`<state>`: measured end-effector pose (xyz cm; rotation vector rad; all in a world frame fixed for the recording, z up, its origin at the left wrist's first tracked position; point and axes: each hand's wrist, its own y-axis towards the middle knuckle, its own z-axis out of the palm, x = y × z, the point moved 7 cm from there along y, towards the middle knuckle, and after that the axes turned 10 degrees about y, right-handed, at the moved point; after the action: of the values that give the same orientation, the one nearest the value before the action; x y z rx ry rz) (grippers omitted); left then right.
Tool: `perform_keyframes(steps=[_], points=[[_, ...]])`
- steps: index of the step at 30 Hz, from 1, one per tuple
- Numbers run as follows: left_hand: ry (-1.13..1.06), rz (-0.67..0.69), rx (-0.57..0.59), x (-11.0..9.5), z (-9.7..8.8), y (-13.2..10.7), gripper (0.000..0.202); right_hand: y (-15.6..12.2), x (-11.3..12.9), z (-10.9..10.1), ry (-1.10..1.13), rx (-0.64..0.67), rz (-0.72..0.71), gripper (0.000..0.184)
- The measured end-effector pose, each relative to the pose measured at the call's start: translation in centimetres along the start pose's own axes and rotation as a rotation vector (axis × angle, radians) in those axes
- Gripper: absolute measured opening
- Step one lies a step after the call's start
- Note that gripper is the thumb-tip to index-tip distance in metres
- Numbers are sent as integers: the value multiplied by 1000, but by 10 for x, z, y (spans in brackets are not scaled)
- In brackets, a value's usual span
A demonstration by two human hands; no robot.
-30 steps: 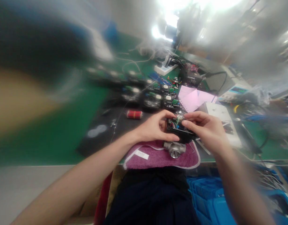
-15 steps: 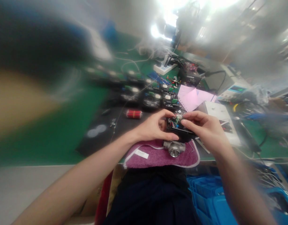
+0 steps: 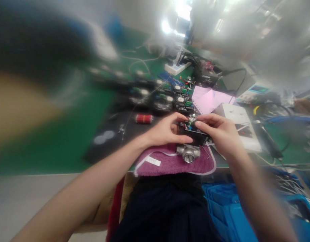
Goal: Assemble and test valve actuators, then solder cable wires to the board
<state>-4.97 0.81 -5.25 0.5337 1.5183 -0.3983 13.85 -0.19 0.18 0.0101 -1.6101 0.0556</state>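
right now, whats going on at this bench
A person's left hand holds a black unit at its side, and the right hand has its fingertips at the exposed circuit board on top; exactly what they touch is hidden. A metal fitting sits on the near side, over a purple towel. A red spool lies on the dark mat.

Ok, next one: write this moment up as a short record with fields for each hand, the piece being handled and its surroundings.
Left hand: thumb and fingers grip the side of the black unit
Right hand: fingertips at the unit's top; any pinched part is unclear
Unit top: exposed circuit board
Nearer the person: metal fitting on a purple cloth
Left of unit: red spool on a black mat
Beyond: similar boards, pink paper
Clarity: edges blurred
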Motion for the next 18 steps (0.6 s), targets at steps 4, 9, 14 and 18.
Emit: perform_keyframes(steps=[4,9,14,18], points=[[-53,-29,-7,4,0,4,68,6,-14,2,102,-42,24,38],[-39,-84,-33,7,-2,8,63,14,-23,4,147,-61,41,39],[-30,-74,-43,10,-4,10,61,21,-25,3,167,-43,66,41],[5,-80,-46,12,-6,11,62,23,-26,3,190,-37,74,42]])
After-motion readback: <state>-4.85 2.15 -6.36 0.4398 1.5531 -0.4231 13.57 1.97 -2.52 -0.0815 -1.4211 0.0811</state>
